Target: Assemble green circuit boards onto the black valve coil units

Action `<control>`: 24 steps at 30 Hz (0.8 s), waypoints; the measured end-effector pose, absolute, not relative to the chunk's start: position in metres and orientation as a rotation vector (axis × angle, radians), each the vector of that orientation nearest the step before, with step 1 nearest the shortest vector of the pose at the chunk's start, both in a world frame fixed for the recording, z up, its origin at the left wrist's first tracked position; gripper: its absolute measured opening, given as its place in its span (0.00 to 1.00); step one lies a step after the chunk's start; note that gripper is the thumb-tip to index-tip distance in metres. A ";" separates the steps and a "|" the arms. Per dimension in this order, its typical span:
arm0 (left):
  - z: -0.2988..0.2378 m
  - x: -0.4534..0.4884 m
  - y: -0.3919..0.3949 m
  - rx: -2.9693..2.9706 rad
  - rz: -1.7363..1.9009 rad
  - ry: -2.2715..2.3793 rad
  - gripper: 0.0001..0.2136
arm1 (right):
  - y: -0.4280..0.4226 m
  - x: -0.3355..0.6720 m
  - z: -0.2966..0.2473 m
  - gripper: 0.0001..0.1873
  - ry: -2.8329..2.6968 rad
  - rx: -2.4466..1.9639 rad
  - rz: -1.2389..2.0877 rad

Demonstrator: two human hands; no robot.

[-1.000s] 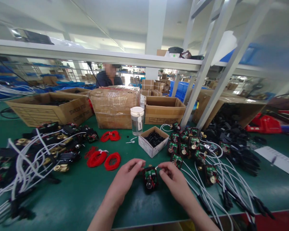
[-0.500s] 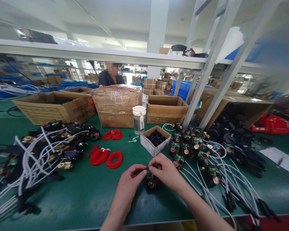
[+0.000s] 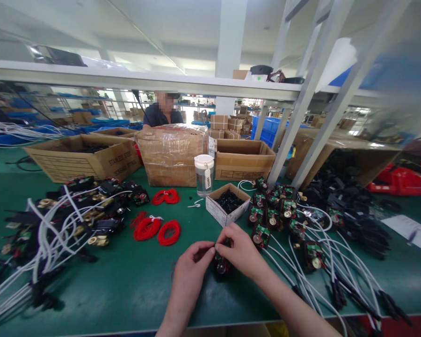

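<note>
On the green bench in front of me sits a small black-cased unit (image 3: 221, 267) with a green circuit board, red wires and a round metal part. My left hand (image 3: 192, 264) is closed at its upper left edge, thumb and forefinger pinched together. My right hand (image 3: 239, 248) reaches over its top, also pinching, and the two sets of fingertips meet there. A tiny dark piece shows between the fingertips, too small to name. The fingers hide part of the board. Just beyond my right hand stands a small box (image 3: 224, 217) full of small black parts.
Similar units with white cables are heaped at left (image 3: 73, 215) and right (image 3: 287, 210). Red wire coils (image 3: 169, 233), a lidded clear jug (image 3: 204, 175) and cardboard boxes (image 3: 171, 157) stand beyond. Metal shelf posts (image 3: 287, 126) rise at right. Another person sits across the bench.
The whole view has shifted slightly, moving the scene a little to the right. Both hands stay pinched at the same spot on the unit, with barely any finger movement.
</note>
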State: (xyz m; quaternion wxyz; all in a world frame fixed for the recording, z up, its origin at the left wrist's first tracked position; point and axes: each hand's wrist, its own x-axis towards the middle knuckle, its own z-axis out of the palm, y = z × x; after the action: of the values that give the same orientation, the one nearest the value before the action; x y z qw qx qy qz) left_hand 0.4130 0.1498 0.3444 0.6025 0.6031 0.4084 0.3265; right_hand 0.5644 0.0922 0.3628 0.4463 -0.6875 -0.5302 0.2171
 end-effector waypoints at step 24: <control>0.325 0.405 0.138 1.221 0.756 0.876 0.26 | 0.092 0.564 0.357 0.07 -1.251 -1.684 0.555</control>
State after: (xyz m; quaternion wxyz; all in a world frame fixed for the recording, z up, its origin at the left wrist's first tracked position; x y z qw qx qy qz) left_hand 0.4053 0.1378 0.3250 0.6666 0.5408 0.3883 0.3352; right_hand 0.5635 0.0919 0.3574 0.4670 -0.6861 -0.5099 0.2262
